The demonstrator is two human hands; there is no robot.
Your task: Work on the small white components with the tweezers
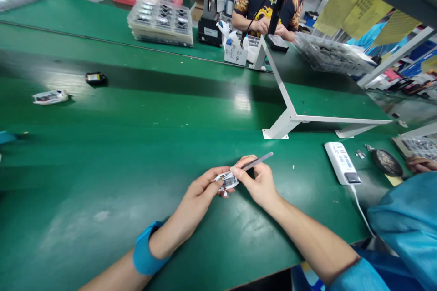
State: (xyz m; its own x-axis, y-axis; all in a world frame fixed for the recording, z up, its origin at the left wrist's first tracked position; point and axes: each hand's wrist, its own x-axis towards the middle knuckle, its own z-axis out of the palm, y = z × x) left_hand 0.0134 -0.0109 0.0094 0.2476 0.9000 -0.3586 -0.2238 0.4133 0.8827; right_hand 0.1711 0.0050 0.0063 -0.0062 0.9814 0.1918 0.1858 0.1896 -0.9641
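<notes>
Over the green bench, my left hand (201, 193) is closed around a small white device casing (229, 183) whose inner electronics face up. A blue band is round that wrist. Between the thumb and fingers of my right hand (257, 179) is a pair of metal tweezers (256, 161), slanting up to the right. The tips of the tweezers reach the inside of the casing; what they touch there is too small to make out. Further back on the left lie another open white casing (50, 97) and a small black part (95, 78).
A white-framed raised shelf (290, 113) stands ahead to the right, near a white power strip (342, 163) with a cable and a round black dish (387, 163). Stacked clear trays (160, 22) sit at the back. One person (269, 0) works opposite; a blue sleeve (406, 213) is at right.
</notes>
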